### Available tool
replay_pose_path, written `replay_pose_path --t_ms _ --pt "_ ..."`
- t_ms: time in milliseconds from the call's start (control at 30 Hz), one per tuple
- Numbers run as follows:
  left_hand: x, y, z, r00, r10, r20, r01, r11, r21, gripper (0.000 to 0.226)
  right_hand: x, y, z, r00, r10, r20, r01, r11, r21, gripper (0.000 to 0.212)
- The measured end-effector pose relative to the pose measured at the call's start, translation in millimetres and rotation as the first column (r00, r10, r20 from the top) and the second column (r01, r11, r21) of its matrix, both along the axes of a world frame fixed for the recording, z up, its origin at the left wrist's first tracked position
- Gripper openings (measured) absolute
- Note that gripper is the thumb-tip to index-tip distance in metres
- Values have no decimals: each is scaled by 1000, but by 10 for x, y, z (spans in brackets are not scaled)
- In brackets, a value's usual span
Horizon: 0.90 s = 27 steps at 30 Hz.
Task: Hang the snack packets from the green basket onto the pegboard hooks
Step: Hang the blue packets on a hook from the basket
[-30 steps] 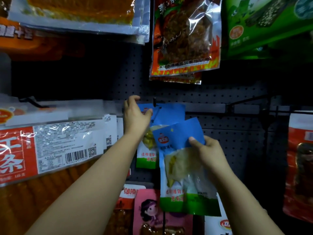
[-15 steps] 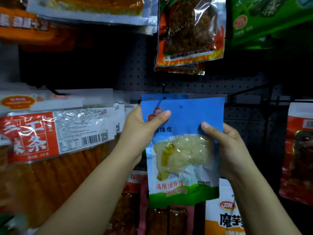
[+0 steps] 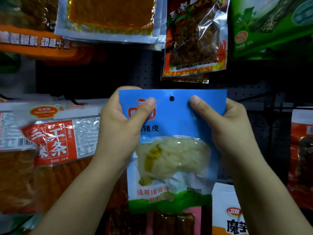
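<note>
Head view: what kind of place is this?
Most likely a shop's snack aisle. A dark pegboard forms the back wall, with sealed retail packets hanging on it, like the red flame-print packet and a barcoded red-and-white packet. Both hands hold a blue packet with a punched hang hole.

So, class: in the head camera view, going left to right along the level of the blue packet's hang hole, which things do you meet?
Red-and-white packet → left hand → blue packet with its hang hole → right hand → dark red packet at the right edge.
</note>
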<state>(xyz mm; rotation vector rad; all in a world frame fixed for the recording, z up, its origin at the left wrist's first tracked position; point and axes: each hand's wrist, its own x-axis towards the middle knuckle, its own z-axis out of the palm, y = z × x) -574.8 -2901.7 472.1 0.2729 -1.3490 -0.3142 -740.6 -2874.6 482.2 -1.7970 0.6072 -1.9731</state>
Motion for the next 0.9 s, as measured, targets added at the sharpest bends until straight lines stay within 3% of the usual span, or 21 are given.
replay_pose_path --t_ms 333,500,633,767,900 --pt "12 -141 134 997 -29 64 25 997 73 10 1 -135 66 997 -30 66 24 996 81 16" --pt "19 -292 71 999 -46 28 42 989 143 12 5 -257 49 997 -54 54 48 993 108 15" --pt "28 -400 -24 997 42 65 -51 987 149 20 -15 -445 13 991 -126 40 120 985 124 17" --pt "-11 -538 -278 985 69 159 -112 954 279 42 -57 -692 -19 978 -200 55 189 967 170 17" --pt "-83 -720 -417 960 153 236 -230 909 347 46 -77 -936 -21 961 -275 2 271 947 171 15"
